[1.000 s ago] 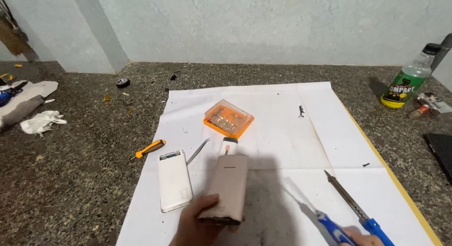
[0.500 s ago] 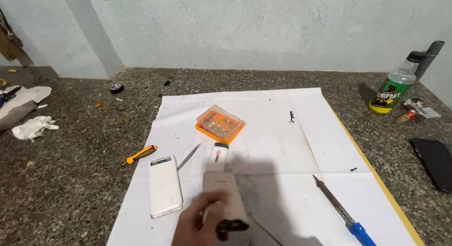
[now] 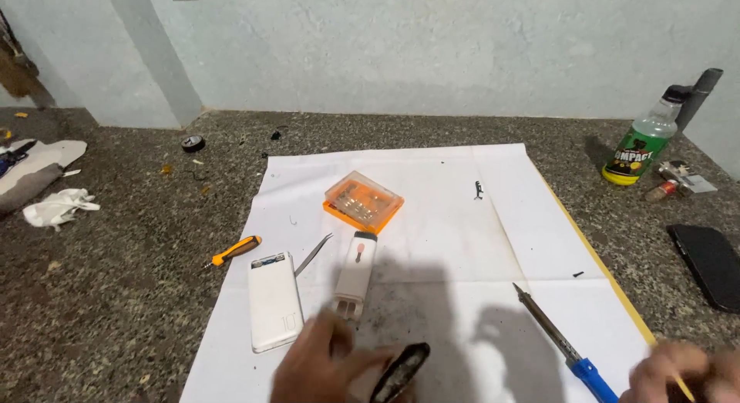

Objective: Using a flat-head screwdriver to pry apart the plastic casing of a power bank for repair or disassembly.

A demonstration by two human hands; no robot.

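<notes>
My left hand (image 3: 320,364) is at the bottom edge, over a white paper sheet (image 3: 462,210). Its fingers are closed on a dark oblong part (image 3: 401,372). Just beyond it lies a small white device (image 3: 354,276), and a white power bank (image 3: 274,301) lies to its left. My right hand (image 3: 682,372) is blurred at the bottom right corner, and whether it grips anything is unclear. A soldering iron with a blue handle (image 3: 559,337) lies on the sheet, left of that hand and apart from it.
An orange clear-lidded bit case (image 3: 362,202), tweezers (image 3: 312,255) and an orange-handled screwdriver (image 3: 235,250) lie near the sheet's left half. At the right stand a green bottle (image 3: 640,152) and a black phone (image 3: 709,264). A white rag (image 3: 58,206) lies far left on the speckled stone counter.
The soldering iron left my right hand and now lies on the sheet. The beige case under my left hand is gone from view; a dark oblong part is in that hand instead.
</notes>
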